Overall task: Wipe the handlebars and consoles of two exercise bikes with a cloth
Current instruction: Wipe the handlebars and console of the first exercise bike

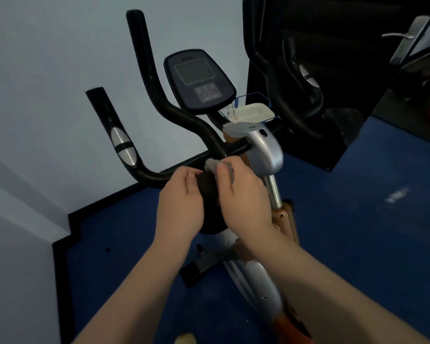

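— Status?
— Centre frame: right hand [243, 192] presses the cloth [212, 165] to the handlebar [157, 100]; left hand [181, 194] grips the bar.
— Remaining?
— Console [199, 80], second bike [301, 78] apparently outstanding.

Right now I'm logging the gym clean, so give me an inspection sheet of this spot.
Surface: blue floor, pale scuff at right.
Job's things: black handlebars; console, screen dark; pale cloth on the bar.
Clutter: white tray behind the console.
Hands: left hand grips the bar; right hand holds the cloth against it.
Cables: nothing seen.
Surroundings: pale wall; door handle upper right.
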A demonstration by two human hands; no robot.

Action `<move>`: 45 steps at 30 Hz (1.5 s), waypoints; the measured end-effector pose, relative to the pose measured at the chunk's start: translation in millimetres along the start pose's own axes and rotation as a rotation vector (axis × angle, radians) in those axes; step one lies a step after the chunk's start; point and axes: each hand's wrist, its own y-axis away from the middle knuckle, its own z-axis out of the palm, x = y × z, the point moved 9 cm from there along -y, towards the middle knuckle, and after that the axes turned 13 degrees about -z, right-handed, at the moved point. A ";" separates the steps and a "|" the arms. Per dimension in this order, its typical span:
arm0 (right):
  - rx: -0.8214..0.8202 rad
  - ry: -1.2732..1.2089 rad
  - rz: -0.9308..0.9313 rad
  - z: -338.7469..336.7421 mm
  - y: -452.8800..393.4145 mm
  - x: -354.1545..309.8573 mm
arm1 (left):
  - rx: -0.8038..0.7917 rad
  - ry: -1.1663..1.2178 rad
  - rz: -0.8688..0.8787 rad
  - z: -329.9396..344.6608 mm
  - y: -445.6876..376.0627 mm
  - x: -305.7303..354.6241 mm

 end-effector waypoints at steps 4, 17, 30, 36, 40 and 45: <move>0.171 -0.174 0.123 1.0 43.1 2.3 | 0.038 0.005 -0.007 -1.6 2.9 -1.0; 0.048 -0.187 -0.098 -40.1 -70.2 16.8 | 0.089 0.050 0.158 -29.8 -24.3 28.1; -0.297 0.049 -0.361 0.0 -91.1 -1.2 | 0.002 -0.461 0.207 -2.7 -54.0 29.4; -0.118 0.022 -0.347 0.0 -40.5 11.9 | 0.023 -0.447 0.225 -6.5 -53.4 27.1; -0.266 -0.057 -0.439 2.1 -77.9 5.2 | 0.032 -0.476 0.197 -6.3 -54.0 25.4; -0.104 -0.085 -0.390 -0.7 -40.7 20.8 | 0.029 -0.460 0.125 -5.8 -59.1 18.2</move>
